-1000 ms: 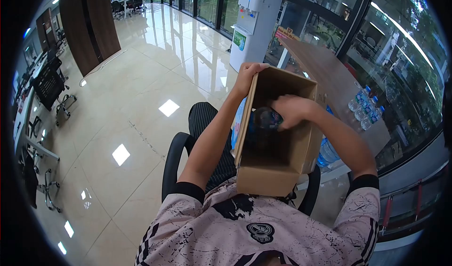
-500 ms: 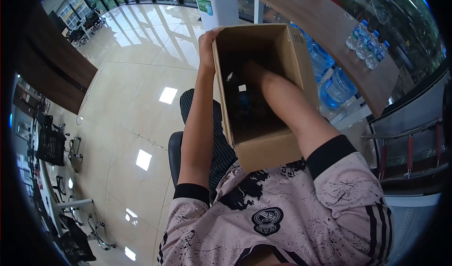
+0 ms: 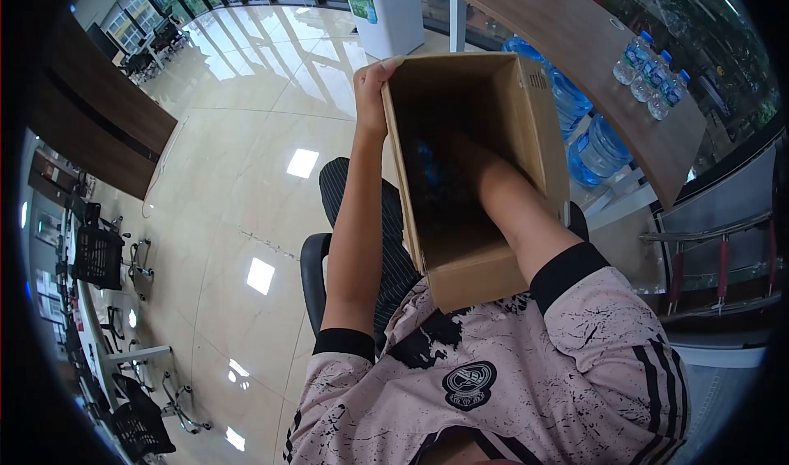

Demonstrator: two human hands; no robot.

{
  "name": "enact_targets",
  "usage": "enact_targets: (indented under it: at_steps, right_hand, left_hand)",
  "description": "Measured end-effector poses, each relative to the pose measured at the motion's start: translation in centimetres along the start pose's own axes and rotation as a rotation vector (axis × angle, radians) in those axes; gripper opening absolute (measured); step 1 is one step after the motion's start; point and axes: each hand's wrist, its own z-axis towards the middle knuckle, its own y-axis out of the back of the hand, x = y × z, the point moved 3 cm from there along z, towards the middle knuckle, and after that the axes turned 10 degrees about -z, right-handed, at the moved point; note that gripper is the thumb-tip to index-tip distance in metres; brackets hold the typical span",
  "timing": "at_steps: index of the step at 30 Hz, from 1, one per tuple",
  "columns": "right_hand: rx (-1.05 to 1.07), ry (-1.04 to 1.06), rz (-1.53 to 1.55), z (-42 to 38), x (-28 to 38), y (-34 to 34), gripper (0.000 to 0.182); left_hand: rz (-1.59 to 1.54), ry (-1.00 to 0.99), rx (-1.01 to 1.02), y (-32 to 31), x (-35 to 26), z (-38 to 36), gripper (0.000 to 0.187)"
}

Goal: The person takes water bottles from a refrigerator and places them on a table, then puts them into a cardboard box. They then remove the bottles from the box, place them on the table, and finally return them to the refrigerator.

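A deep open cardboard box [image 3: 478,289] rests over my lap, its mouth turned toward me. At its far left corner, my left hand [image 3: 374,95] is closed on the rim, thumb over the top edge. My right hand [image 3: 467,154] reaches down inside the box; its fingers vanish in the dark, so what they touch or hold cannot be made out. Beside that hand, deep in the shadow, some dark contents with a small blue patch [image 3: 426,159] show faintly, too dim to name.
To the right, a brown-topped table [image 3: 567,41] carries several small water bottles [image 3: 649,77]. Large blue water jugs [image 3: 598,152] stand beneath it. A white bin [image 3: 385,21] is ahead, a metal-railed rack [image 3: 722,268] at right, and office chairs [image 3: 99,255] at far left.
The view has shifted slightly, so the whole scene sits a little lower and to the right. Inside the box, the bright white patches seen before no longer show. My left hand keeps its hold.
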Motion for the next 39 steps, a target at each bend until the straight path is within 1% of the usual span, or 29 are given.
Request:
enact_targets:
  at_steps: [2,5,7,12,14,18,19,20,21,22,24,25,27,28,29,30,31,32,33,34,35,36,37,38,39]
  right_hand:
    - [0.002,-0.001,0.014,0.1,0.0,0.1,0.046]
    - [0.0,-0.018,0.03,-0.4,0.0,-0.3,0.045]
    - [-0.005,-0.027,0.046,-0.8,0.1,-0.5,0.044]
    - [-0.013,-0.027,0.063,-1.0,0.7,-0.8,0.043]
    - [-0.015,-0.025,0.063,-1.1,0.9,-1.0,0.043]
    - [-0.016,-0.006,0.069,-0.4,0.8,-1.0,0.042]
    - [-0.012,0.001,0.066,-0.2,1.0,-1.4,0.042]
    - [-0.013,0.014,0.064,0.1,1.1,-1.6,0.041]
    - [-0.013,0.024,0.062,0.1,1.1,-1.3,0.041]
    - [-0.028,0.038,0.059,0.2,1.1,-1.1,0.041]
    - [-0.11,0.106,0.043,0.0,1.0,-0.9,0.04]
    - [-0.202,0.155,0.045,0.1,1.0,-0.9,0.04]
    - [-0.262,0.279,-0.037,-1.0,1.4,-0.9,0.04]
    - [0.127,0.375,-0.276,-6.7,2.7,5.7,0.031]
    - [0.206,0.359,-0.236,-8.7,2.9,7.9,0.028]
    - [0.091,0.282,-0.057,-12.4,2.5,11.3,0.024]
    - [-0.149,0.275,0.159,-15.2,1.4,13.6,0.025]
    - [-0.439,0.397,0.42,-16.8,-0.4,14.5,0.022]
    - [-0.571,0.344,0.581,-19.8,-2.0,16.6,0.019]
    - [-0.772,0.274,0.691,-21.3,-4.6,16.9,0.019]
    - [-0.977,0.095,0.669,-23.0,-7.7,16.6,0.019]
    - [-1.18,-0.091,0.643,-24.9,-10.9,15.7,0.019]
    - [-1.393,-0.265,0.434,-26.3,-14.6,14.4,0.02]
    - [-1.515,-0.432,0.476,-27.6,-18.5,12.0,0.022]
    - [-1.598,-0.616,0.594,-29.2,-22.1,9.3,0.026]
  left_hand:
    - [0.023,-0.015,0.027,0.1,0.0,-0.1,0.031]
    - [0.028,0.017,0.064,-0.2,0.0,-0.4,0.033]
    - [-0.008,0.017,0.042,-0.7,-0.1,-0.6,0.035]
    - [0.019,-0.012,0.083,-1.8,-0.4,-1.3,0.035]
    - [0.142,-0.051,0.162,-2.3,-0.7,-1.5,0.034]
    - [0.154,-0.057,0.154,-3.8,-0.9,-1.9,0.032]
    - [0.146,-0.051,0.121,-4.2,-1.0,-2.1,0.031]
    - [0.132,-0.048,0.087,-4.6,-1.0,-2.3,0.031]
    - [0.119,-0.049,0.1,-4.8,-1.0,-2.2,0.031]
    - [0.169,-0.044,0.091,-4.6,-0.9,-1.9,0.031]
    - [0.229,-0.064,0.077,-4.2,-0.6,-1.2,0.031]
    - [0.266,-0.05,0.032,-3.9,-0.7,-1.0,0.033]
    - [0.307,-0.167,-0.035,-2.0,0.2,-0.1,0.034]
    - [0.332,-0.274,-0.082,0.1,1.2,0.4,0.034]
    - [0.353,-0.38,-0.136,2.0,1.7,0.7,0.035]
    - [0.074,-0.17,-0.076,3.9,1.5,1.3,0.037]
    - [-0.197,0.043,-0.014,4.9,2.0,1.2,0.038]
    - [-0.265,0.047,0.093,3.1,0.3,-0.1,0.039]
    - [-0.331,0.043,0.197,1.4,-1.7,-1.4,0.04]
    - [-0.361,0.051,0.192,2.3,-1.6,-1.5,0.04]
    - [-0.39,0.059,0.19,3.1,-1.6,-1.4,0.04]
    - [-0.423,0.053,0.144,1.9,-2.2,-2.0,0.039]
    - [-0.44,0.045,0.142,2.1,-1.9,-1.8,0.039]
    - [-0.305,0.016,0.142,2.7,-1.9,-1.4,0.039]
    - [-0.168,-0.009,0.14,3.2,-1.7,-1.3,0.04]
